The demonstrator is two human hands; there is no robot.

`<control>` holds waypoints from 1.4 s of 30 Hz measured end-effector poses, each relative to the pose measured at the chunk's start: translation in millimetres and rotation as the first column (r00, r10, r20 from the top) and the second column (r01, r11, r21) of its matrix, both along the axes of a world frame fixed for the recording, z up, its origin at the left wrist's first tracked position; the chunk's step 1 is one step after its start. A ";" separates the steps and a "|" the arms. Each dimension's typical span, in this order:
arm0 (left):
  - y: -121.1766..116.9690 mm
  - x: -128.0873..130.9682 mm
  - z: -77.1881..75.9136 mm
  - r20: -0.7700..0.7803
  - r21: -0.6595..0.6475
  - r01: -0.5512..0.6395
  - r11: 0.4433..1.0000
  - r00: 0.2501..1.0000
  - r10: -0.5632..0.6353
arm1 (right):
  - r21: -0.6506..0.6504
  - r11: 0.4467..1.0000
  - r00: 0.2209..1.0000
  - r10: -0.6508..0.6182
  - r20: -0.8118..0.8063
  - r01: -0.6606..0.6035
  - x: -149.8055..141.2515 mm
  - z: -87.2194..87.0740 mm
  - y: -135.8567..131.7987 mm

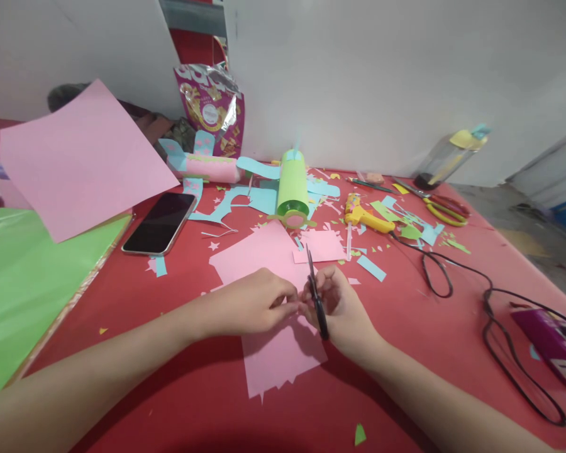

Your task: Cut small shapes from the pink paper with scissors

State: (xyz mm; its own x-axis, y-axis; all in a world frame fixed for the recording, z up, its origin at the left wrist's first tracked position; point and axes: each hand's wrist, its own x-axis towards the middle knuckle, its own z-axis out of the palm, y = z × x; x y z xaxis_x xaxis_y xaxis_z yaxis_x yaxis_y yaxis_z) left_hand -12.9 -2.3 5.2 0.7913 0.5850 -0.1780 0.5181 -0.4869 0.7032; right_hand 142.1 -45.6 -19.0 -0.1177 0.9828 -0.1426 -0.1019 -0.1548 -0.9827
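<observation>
Red bench [179, 390]; pink paper [283, 365] lies on it, beneath my hands. Left hand [259, 302] narrowed, hold unclear; right hand [339, 311] holds dark scissors [316, 299]. I judge this fingertip handling between cuts; next move wants a steady pinch, blades clear.

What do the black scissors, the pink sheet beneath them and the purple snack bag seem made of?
Black scissors: blades likely metal, slim and tapering; handles possibly plastic, smooth and black. Pink sheet: matte, likely paper or thin card, with a jagged near edge. Purple snack bag: probably glossy plastic-foil film; silvery, crinkled highlights show.
</observation>
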 end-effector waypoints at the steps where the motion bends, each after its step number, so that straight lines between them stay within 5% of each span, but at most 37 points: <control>1: 0.4 0.1 -0.5 0.008 0.005 -0.011 1.000 1.000 0.011 | 0.009 1.000 1.000 -0.018 0.011 0.018 0.2 -0.5 -0.1; 13: 4.9 2.4 1.0 0.113 -0.242 -0.095 0.966 0.986 0.125 | 0.046 0.986 0.985 -0.159 -0.061 0.162 0.6 -0.1 1.8; 20: 5.7 2.9 -2.8 0.146 -0.207 -0.141 0.968 0.974 0.173 | -0.029 0.989 0.983 -0.149 -0.107 0.147 0.6 0.7 3.4; 26: 14.9 -3.5 1.0 0.219 -0.222 -0.313 0.924 0.907 0.360 | -0.085 0.996 0.972 -0.045 -0.231 0.026 1.3 1.1 1.7; 34: 16.4 -6.1 10.2 0.358 -0.294 -0.536 0.791 0.706 0.612 | -0.038 0.953 0.912 0.275 -0.303 -0.300 3.1 2.0 -2.7; 42: 12.0 -4.9 12.9 0.295 -0.118 -0.499 0.858 0.808 0.510 | -0.030 0.921 0.872 0.357 -0.334 -0.389 3.2 6.5 -4.2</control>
State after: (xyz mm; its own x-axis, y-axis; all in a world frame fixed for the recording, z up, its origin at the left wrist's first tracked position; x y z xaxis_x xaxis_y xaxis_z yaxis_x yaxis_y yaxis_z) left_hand -17.8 9.7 18.1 0.4031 0.9152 -0.0043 0.4413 -0.1902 0.8770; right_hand 145.3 -49.8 -12.5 -0.5269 0.8407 -0.1247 -0.3203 -0.3324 -0.8871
